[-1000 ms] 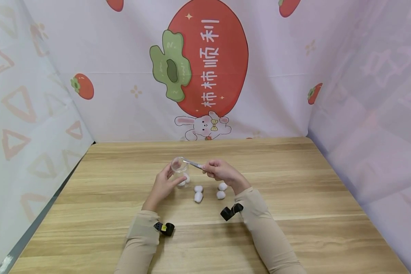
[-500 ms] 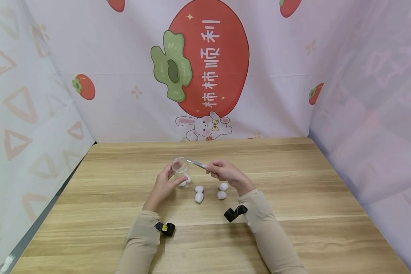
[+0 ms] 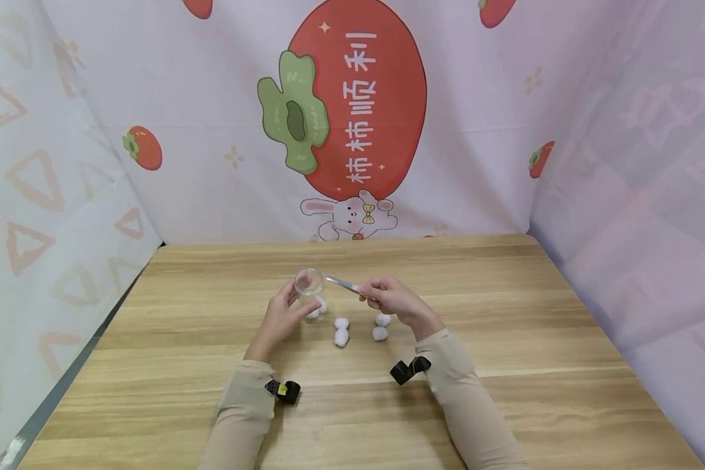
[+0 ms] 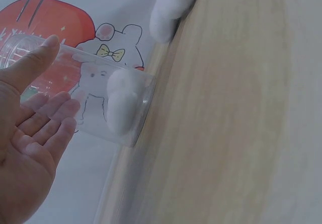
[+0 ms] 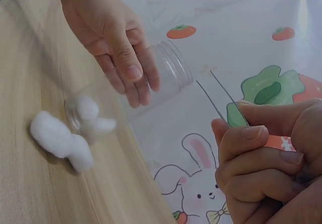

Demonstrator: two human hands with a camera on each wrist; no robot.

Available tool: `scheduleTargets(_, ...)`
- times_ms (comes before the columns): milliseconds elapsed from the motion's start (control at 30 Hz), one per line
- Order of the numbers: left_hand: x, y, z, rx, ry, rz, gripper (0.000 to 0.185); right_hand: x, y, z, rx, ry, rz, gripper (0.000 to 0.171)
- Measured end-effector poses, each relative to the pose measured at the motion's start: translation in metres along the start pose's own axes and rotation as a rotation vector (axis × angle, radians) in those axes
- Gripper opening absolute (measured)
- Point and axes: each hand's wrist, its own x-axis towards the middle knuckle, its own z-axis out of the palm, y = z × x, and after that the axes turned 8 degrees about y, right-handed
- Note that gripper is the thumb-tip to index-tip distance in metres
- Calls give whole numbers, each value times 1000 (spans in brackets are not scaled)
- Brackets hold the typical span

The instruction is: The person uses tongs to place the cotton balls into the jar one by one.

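Note:
My left hand point(image 3: 279, 318) holds a clear, lidless plastic jar point(image 4: 85, 105) upright on the table, thumb on one side and fingers on the other. White cotton balls point(image 4: 122, 113) lie at the bottom of the jar. My right hand point(image 3: 398, 301) pinches metal tweezers point(image 3: 345, 284) between thumb and fingers. The tweezers point left, their tips just right of the jar's mouth. In the right wrist view the two tips stand apart with nothing between them. Two cotton balls point(image 3: 341, 337) rest on the table right of the jar.
Another pair of cotton balls point(image 3: 380, 333) lies further right, below the right hand. The wooden table point(image 3: 493, 365) ends at a printed cloth backdrop point(image 3: 211, 189), with cloth at both sides too. Black wrist cameras point(image 3: 408, 371) sit on the sleeves.
The right hand has drawn the tweezers to the right, so their tips have moved from over the jar's mouth to just outside it. The left hand and jar stay in place.

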Motion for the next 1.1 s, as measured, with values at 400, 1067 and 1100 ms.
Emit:
scheduleTargets(400,-2,0,0,-2,2,-21,77,-5,5,-2,-13,3,34,31)
scheduleTargets(1067,-1,0,0,-3,11,-10,76,-12,18,-9,-63,-9,54,36)
scheduleTargets(1100,-1,1,0,-7,12,-12,76,-13,18,-9,-68,-10,51,36)
